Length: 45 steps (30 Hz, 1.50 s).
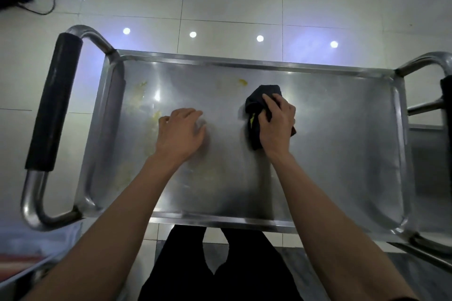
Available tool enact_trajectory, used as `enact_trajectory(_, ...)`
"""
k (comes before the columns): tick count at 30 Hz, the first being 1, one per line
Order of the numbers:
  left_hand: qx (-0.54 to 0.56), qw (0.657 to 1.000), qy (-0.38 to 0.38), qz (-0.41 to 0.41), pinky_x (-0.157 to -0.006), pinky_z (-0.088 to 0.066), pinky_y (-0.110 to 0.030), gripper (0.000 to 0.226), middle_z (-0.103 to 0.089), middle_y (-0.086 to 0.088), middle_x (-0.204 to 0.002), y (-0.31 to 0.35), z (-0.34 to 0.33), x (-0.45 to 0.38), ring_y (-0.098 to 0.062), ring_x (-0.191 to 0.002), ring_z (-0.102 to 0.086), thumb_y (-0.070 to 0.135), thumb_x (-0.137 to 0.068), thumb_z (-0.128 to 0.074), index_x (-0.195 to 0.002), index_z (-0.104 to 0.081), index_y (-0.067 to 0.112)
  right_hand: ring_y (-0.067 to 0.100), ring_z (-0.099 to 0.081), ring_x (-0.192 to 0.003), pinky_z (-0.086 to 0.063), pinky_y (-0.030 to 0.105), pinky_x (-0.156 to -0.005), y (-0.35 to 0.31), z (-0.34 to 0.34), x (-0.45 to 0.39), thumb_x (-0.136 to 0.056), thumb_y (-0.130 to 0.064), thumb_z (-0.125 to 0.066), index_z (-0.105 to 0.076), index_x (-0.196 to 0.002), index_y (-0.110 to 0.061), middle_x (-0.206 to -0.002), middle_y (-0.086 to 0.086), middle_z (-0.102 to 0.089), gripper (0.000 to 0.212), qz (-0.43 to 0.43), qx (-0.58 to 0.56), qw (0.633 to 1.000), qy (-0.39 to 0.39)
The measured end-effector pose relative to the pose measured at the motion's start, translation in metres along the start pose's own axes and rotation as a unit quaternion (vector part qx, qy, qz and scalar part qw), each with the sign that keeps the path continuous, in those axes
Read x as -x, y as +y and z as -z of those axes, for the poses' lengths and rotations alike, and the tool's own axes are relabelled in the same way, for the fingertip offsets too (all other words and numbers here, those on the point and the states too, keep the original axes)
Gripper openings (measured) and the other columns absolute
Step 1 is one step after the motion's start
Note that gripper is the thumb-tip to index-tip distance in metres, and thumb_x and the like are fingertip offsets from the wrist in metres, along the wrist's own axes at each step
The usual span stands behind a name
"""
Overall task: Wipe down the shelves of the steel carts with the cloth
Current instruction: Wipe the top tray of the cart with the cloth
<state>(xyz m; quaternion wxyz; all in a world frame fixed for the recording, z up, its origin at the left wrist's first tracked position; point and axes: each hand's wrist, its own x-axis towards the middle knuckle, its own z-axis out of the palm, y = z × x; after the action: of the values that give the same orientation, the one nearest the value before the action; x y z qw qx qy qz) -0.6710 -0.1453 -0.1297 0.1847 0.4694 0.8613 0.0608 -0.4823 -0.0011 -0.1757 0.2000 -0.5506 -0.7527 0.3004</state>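
Left hand (180,134) rests open on the steel cart's top shelf (330,154), bracing. Right hand (276,124) grips the bunched dark cloth (263,95) mid-shelf. Best sweep left of the cloth: yellowish smears (156,117), yellow blob (242,82) beyond.

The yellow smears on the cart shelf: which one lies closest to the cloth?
The bright yellow spot near the far rim, just left of the dark cloth; the others sit beyond the left hand.

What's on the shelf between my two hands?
Only bare steel shelf between the left hand and right hand gripping the cloth, in the head view.
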Motion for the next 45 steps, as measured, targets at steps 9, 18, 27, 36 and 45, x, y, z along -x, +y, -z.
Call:
enact_trajectory(9, 0.014, 0.999, 0.0, 0.037, -0.111, -0.032, -0.055, 0.046, -0.051, -0.002, -0.149, -0.08, 0.021, -0.028, -0.025, -0.14, -0.041, 0.038, -0.097, -0.054, -0.141, -0.056, 0.024, 0.027, -0.037, -0.136, -0.035, 0.046, -0.11, -0.051, -0.057, -0.042, -0.102, -0.023, -0.052, -0.059, -0.137, -0.018, -0.149, 0.003, -0.046, 0.036, -0.02, 0.008, 1.0, 0.018)
enact_trajectory(18, -0.021, 0.992, 0.026, 0.124, -0.118, -0.021, -0.061, 0.049, -0.029, -0.008, -0.162, -0.143, 0.031, -0.044, -0.035, -0.152, -0.015, 0.04, -0.098, -0.049, -0.145, -0.048, 0.025, 0.026, -0.007, -0.155, -0.002, 0.05, -0.124, -0.054, -0.102, -0.027, -0.104, -0.034, -0.031, -0.038, -0.153, -0.021, -0.167, 0.007, -0.017, 0.051, 0.012, 0.189, 0.982, -0.016)
enact_trajectory(27, 0.026, 0.983, 0.0, 0.182, -0.115, -0.026, -0.06, 0.049, -0.02, -0.01, -0.163, -0.181, 0.03, -0.042, -0.035, -0.15, -0.015, 0.037, -0.099, -0.049, -0.146, -0.04, 0.028, 0.03, -0.012, -0.153, -0.005, 0.053, -0.123, -0.119, -0.177, -0.023, -0.103, -0.03, -0.034, -0.04, -0.152, -0.019, -0.165, 0.011, -0.022, 0.05, 0.106, 0.204, 0.971, -0.062)
enact_trajectory(36, 0.027, 0.984, -0.006, 0.175, -0.114, -0.03, -0.058, 0.058, -0.033, -0.008, -0.159, -0.192, 0.032, -0.043, -0.039, -0.15, -0.017, 0.044, -0.092, -0.05, -0.144, -0.043, 0.019, 0.03, -0.009, -0.154, -0.006, 0.055, -0.123, -0.19, -0.235, -0.014, -0.104, -0.032, -0.03, -0.034, -0.155, -0.021, -0.166, 0.01, -0.016, 0.052, 0.2, 0.214, 0.948, -0.127)
enact_trajectory(45, 0.153, 0.965, 0.075, 0.201, -0.111, -0.034, -0.031, 0.066, -0.054, -0.006, -0.14, -0.206, 0.037, -0.036, -0.02, -0.132, -0.043, 0.018, -0.079, -0.063, -0.142, -0.042, 0.016, 0.027, -0.004, -0.155, -0.004, 0.052, -0.123, -0.248, -0.271, -0.014, -0.105, -0.031, -0.033, -0.033, -0.155, -0.024, -0.168, 0.006, -0.013, 0.051, 0.277, 0.203, 0.914, -0.217)
